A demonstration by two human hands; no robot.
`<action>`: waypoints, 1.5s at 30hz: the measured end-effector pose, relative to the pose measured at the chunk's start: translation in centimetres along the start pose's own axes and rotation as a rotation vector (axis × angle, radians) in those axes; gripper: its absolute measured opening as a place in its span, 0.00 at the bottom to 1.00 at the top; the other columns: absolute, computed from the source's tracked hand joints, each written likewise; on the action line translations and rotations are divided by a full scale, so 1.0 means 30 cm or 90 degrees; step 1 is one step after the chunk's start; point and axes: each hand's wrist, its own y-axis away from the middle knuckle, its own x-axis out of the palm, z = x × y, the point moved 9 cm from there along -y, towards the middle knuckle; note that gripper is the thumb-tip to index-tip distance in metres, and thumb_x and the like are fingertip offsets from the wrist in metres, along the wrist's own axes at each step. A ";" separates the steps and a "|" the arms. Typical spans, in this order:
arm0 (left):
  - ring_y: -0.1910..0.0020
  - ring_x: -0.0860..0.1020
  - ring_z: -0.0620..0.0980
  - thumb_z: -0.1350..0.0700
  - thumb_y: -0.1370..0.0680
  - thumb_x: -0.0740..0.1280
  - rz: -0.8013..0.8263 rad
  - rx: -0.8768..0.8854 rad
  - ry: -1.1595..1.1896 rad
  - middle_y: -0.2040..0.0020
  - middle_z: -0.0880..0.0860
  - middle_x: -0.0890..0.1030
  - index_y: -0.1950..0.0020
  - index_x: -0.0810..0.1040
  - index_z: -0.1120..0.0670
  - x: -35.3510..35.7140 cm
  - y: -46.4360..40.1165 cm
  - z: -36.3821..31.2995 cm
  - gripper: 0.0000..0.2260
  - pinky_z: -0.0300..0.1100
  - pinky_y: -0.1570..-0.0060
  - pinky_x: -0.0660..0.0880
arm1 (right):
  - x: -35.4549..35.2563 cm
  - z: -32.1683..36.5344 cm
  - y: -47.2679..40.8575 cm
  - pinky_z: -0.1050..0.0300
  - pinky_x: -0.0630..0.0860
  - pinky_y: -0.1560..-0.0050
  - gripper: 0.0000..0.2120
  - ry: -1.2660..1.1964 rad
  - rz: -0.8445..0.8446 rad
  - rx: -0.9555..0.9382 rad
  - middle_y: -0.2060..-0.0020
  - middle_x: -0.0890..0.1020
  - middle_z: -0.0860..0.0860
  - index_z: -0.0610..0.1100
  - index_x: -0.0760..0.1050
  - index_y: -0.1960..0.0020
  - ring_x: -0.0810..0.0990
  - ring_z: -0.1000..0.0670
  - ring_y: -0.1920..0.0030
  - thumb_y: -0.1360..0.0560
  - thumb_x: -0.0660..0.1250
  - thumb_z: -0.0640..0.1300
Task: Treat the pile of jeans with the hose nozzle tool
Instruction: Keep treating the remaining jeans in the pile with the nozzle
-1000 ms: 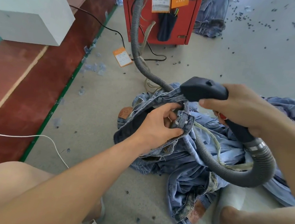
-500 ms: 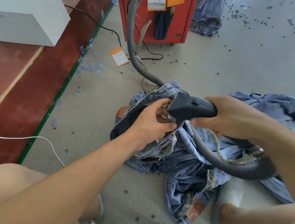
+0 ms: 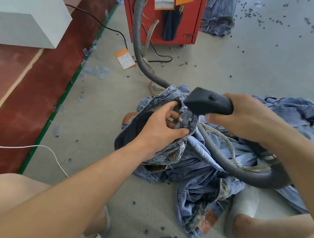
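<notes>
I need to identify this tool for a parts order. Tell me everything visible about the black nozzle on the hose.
The nozzle is a matte black, plastic-looking head with a rounded body. It lies roughly level, its tip at the jeans waistband pinched by the left hand. The right hand grips its rear. A grey ribbed hose loops from it.

No legible text on any tag or label.

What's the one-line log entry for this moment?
left hand: grips jeans waistband | right hand: holds hose nozzle | nozzle mouth at waistband | pile of jeans on floor
</notes>
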 end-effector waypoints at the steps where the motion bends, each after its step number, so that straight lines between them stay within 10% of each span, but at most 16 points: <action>1: 0.57 0.80 0.34 0.56 0.29 0.80 -0.002 0.002 0.000 0.52 0.34 0.82 0.23 0.68 0.43 -0.001 0.001 -0.001 0.38 0.32 0.55 0.77 | -0.027 -0.012 -0.006 0.54 0.75 0.67 0.08 -0.023 -0.040 0.012 0.71 0.80 0.52 0.51 0.77 0.54 0.79 0.51 0.71 0.25 0.75 0.52; 6: 0.41 0.83 0.44 0.56 0.21 0.74 0.040 -0.149 0.199 0.42 0.45 0.86 0.22 0.68 0.49 0.039 0.001 0.039 0.29 0.39 0.44 0.79 | -0.094 -0.072 0.004 0.49 0.79 0.62 0.10 -0.146 -0.083 0.053 0.73 0.82 0.52 0.49 0.78 0.54 0.80 0.53 0.75 0.25 0.75 0.53; 9: 0.52 0.86 0.53 0.54 0.19 0.72 0.062 -0.275 0.336 0.48 0.58 0.87 0.41 0.83 0.61 0.051 0.012 0.057 0.12 0.43 0.55 0.83 | -0.086 -0.083 0.009 0.50 0.78 0.62 0.10 -0.147 -0.075 0.064 0.74 0.81 0.54 0.49 0.78 0.54 0.79 0.54 0.75 0.25 0.75 0.54; 15: 0.40 0.81 0.58 0.44 0.16 0.63 0.164 -0.298 0.361 0.40 0.60 0.84 0.30 0.77 0.60 0.076 0.022 0.036 0.24 0.58 0.30 0.74 | -0.073 -0.065 0.023 0.54 0.74 0.67 0.11 -0.100 -0.062 0.046 0.74 0.81 0.52 0.50 0.77 0.55 0.78 0.56 0.77 0.24 0.74 0.55; 21: 0.54 0.85 0.52 0.58 0.16 0.66 0.156 -0.297 0.283 0.46 0.59 0.85 0.39 0.80 0.60 0.036 0.026 0.036 0.09 0.45 0.54 0.83 | -0.053 -0.033 0.029 0.53 0.75 0.68 0.09 -0.017 -0.004 -0.016 0.71 0.82 0.53 0.51 0.77 0.53 0.79 0.55 0.74 0.24 0.74 0.54; 31: 0.37 0.81 0.62 0.50 0.11 0.51 0.079 -0.297 0.377 0.37 0.63 0.83 0.31 0.77 0.61 -0.013 0.026 0.007 0.21 0.57 0.38 0.79 | -0.016 -0.015 0.054 0.56 0.70 0.66 0.13 0.091 0.029 -0.113 0.66 0.80 0.58 0.57 0.75 0.52 0.78 0.61 0.62 0.30 0.69 0.63; 45: 0.37 0.82 0.57 0.44 0.12 0.54 0.102 -0.275 0.402 0.37 0.59 0.84 0.29 0.78 0.57 -0.009 0.017 -0.036 0.23 0.55 0.34 0.77 | 0.026 0.087 0.074 0.62 0.69 0.66 0.10 0.145 -0.060 -0.159 0.65 0.78 0.60 0.55 0.75 0.47 0.76 0.59 0.65 0.24 0.71 0.57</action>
